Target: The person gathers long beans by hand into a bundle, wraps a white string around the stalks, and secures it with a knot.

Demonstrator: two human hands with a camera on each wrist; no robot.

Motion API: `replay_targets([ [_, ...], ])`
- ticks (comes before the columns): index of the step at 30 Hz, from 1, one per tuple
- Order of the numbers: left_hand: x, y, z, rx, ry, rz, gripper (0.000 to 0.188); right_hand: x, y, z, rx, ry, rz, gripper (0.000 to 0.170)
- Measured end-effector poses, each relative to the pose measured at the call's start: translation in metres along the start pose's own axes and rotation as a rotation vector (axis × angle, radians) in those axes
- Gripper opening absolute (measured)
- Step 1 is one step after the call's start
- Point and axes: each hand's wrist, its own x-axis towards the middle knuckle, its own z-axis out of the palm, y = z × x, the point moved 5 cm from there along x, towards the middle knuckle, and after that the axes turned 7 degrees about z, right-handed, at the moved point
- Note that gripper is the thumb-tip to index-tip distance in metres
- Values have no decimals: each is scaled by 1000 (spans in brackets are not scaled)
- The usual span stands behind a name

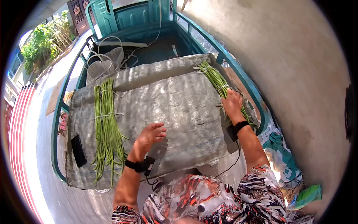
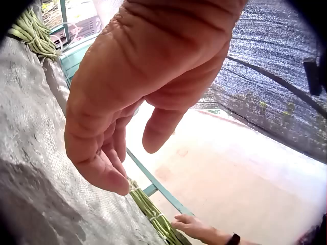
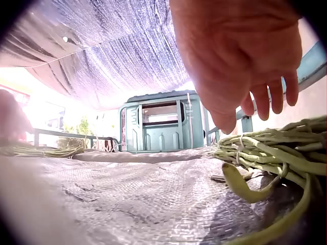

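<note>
At the right edge of the grey woven sheet (image 1: 167, 100) lies a tied bundle of long green beans (image 1: 213, 76). My right hand (image 1: 234, 104) is at this bundle, palm down; in the right wrist view the hand (image 3: 245, 66) hangs over the beans (image 3: 276, 148) with fingers extended, and contact is unclear. My left hand (image 1: 150, 137) is held above the sheet's middle, holding nothing, its fingers loosely bent in the left wrist view (image 2: 148, 87). More tied beans (image 1: 108, 127) lie side by side on the left, away from both hands.
A black phone (image 1: 78, 151) lies at the sheet's left edge. Teal rails (image 1: 242, 78) run along both sides of the cart. White baskets (image 1: 102, 67) and a hose stand in the cart bed behind. Bags (image 1: 283, 160) lie on the right, beside a wall.
</note>
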Motion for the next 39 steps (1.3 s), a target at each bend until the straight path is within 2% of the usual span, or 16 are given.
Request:
replay_targets([
  [2, -1, -14, -5, -21, 4, -41, 42, 7, -5, 7, -1, -1, 90, 51],
  [4, 14, -17, 17, -39, 14, -69, 40, 25, 7, -5, -44, -44, 78, 43],
  [6, 18, -15, 14, -34, 44, -82, 38, 28, 2, -6, -29, -45, 92, 32],
  [9, 21, -12, 12, -48, 99, -87, 35, 32, 0, -6, 46, -52, 192, 30],
  [13, 36, -4, 17, -43, 94, -55, 30, 4, -46, -22, 111, 64, -118, 31],
  [15, 43, -3, 20, -5, 49, -36, 29, -34, -78, -19, 193, 84, -377, 33],
  [18, 58, -5, 23, 36, -25, 2, 28, -66, -97, -30, 339, -201, -349, 38],
  [21, 70, -14, 26, -29, -66, -22, 28, -86, -96, -40, 398, -55, -442, 30],
  [22, 72, -15, 27, -86, -95, -12, 28, -89, -93, -44, 376, -104, -471, 28],
  [25, 88, -24, 27, -121, -206, 0, 28, -74, -85, -45, 391, -206, -195, 26],
  [26, 93, -27, 26, -135, -224, -7, 29, -68, -84, -52, 416, -94, -202, 25],
  [29, 105, -31, 29, -230, -295, -14, 33, -42, -67, -24, 409, -77, 25, 26],
  [30, 106, -30, 28, -297, -326, -7, 33, -34, -57, -7, 486, -98, 89, 27],
  [33, 109, -33, 22, -480, -384, 19, 36, -20, -63, 2, 445, -298, 254, 24],
  [37, 110, -39, 6, -619, -365, 1, 36, -15, -74, 3, 316, -243, 210, 19],
  [39, 110, -41, 9, -596, -390, 22, 37, -15, -72, 4, 350, -128, 211, 20],
])
